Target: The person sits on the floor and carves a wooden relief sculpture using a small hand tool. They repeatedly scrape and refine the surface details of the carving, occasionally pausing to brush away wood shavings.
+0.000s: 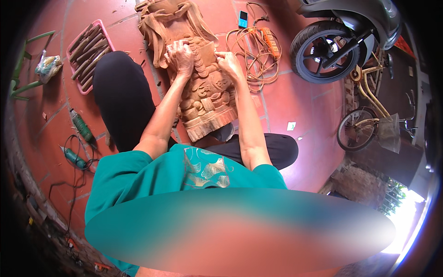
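Observation:
A carved wooden figure (pixel 210 94) with raised folds and round beads lies on the floor between my legs, its flat base toward me. My left hand (pixel 181 59) rests on its left side, fingers apart and bent against the wood. At the right edge of the carving is my right hand (pixel 228 64), its fingers curled in a pinch. Whatever those fingers hold, if anything, is too small to make out. A flat, pale brown patch lies between the two hands; I cannot tell whether it is part of the carving.
To the left, a pink tray (pixel 112 42) holds several chisel-like tools (pixel 87 53). Two green power tools (pixel 80 124) with cords lie nearer. At the right are a coiled orange cable (pixel 249 76), a power strip (pixel 268 42), a phone (pixel 243 19), a motorbike wheel (pixel 300 55) and a bicycle (pixel 357 129).

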Motion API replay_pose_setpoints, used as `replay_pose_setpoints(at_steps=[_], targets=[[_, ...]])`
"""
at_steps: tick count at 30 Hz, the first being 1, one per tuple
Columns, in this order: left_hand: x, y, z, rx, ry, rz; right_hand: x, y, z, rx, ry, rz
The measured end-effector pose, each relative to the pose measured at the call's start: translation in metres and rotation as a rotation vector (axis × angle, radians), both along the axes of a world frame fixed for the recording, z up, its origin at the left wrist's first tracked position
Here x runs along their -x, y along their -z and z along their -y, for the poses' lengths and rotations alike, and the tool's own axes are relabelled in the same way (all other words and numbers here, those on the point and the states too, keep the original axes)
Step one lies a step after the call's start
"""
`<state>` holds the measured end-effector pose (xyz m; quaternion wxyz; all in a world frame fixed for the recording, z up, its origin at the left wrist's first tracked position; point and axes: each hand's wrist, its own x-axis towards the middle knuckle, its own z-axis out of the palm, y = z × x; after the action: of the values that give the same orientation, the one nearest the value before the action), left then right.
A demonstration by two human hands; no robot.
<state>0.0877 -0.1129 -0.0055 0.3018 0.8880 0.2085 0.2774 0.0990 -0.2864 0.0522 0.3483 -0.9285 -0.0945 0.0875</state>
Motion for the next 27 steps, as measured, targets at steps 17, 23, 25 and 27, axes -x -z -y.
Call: replay_pose_setpoints(at_steps=[17, 23, 25, 27], targets=[[0.000, 0.001, 0.000, 0.026, 0.008, 0.023, 0.016, -0.005, -0.001, -0.055, 0.022, -0.035], [-0.001, 0.008, -0.002, 0.030, 0.001, 0.039, 0.010, -0.006, -0.022, 0.166, 0.127, 0.076], [0.000, 0.003, 0.003, 0.020, 0.005, 0.043, -0.013, -0.004, -0.019, 0.126, 0.123, 0.093], [0.000, 0.001, 0.009, 0.034, 0.024, 0.031, -0.024, 0.012, -0.011, 0.066, 0.149, 0.174]])
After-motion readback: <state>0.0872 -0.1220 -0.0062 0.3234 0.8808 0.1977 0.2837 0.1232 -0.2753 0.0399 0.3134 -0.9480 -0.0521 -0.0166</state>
